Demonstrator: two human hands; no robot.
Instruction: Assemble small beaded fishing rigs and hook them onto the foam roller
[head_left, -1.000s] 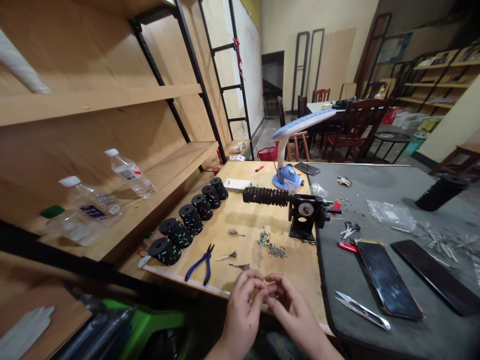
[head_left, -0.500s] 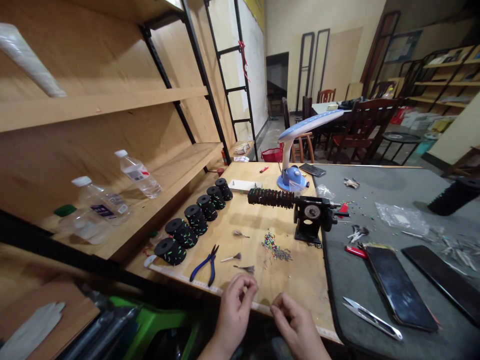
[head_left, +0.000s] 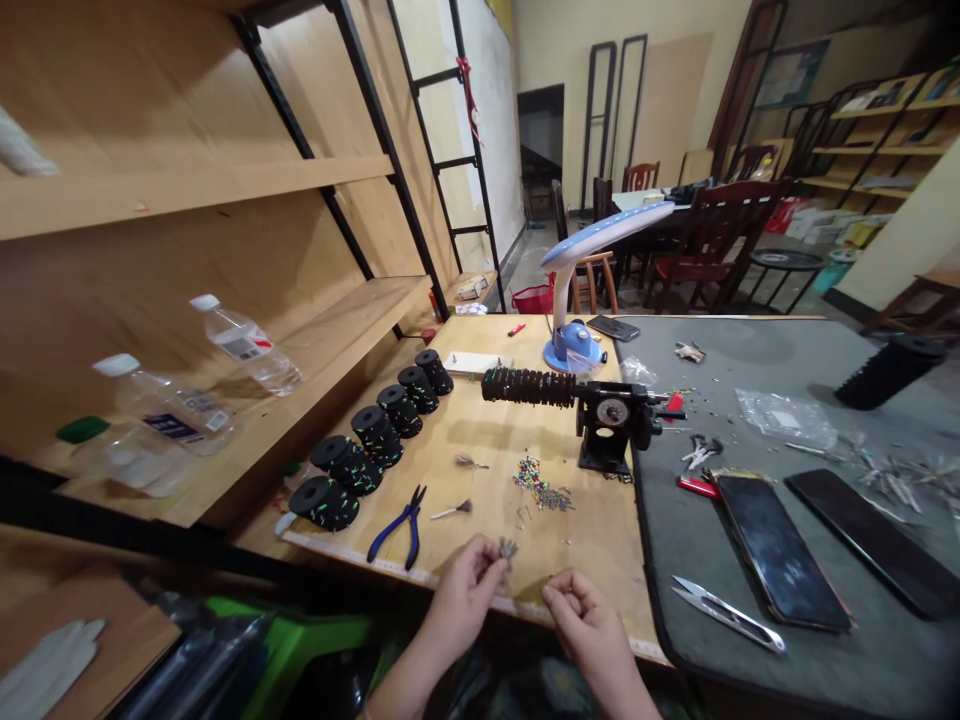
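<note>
My left hand pinches a small grey tuft of fine wires just above the wooden bench's front edge. My right hand is curled closed beside it, a little apart; whatever it holds is hidden. Ahead of the hands lie a heap of small coloured pins, two more tufts, and blue-handled pliers. A black hand-crank winder with a loaded horizontal spindle stands behind the pins.
Several black spools line the bench's left side. A blue desk lamp stands at the back. On the grey mat lie snips, two phones, plastic bags and a black cylinder. Water bottles rest on the left shelf.
My hands have drawn apart from touching each other. The left hand has come to hold up a small tuft, and the right has pulled back toward me, closed.
</note>
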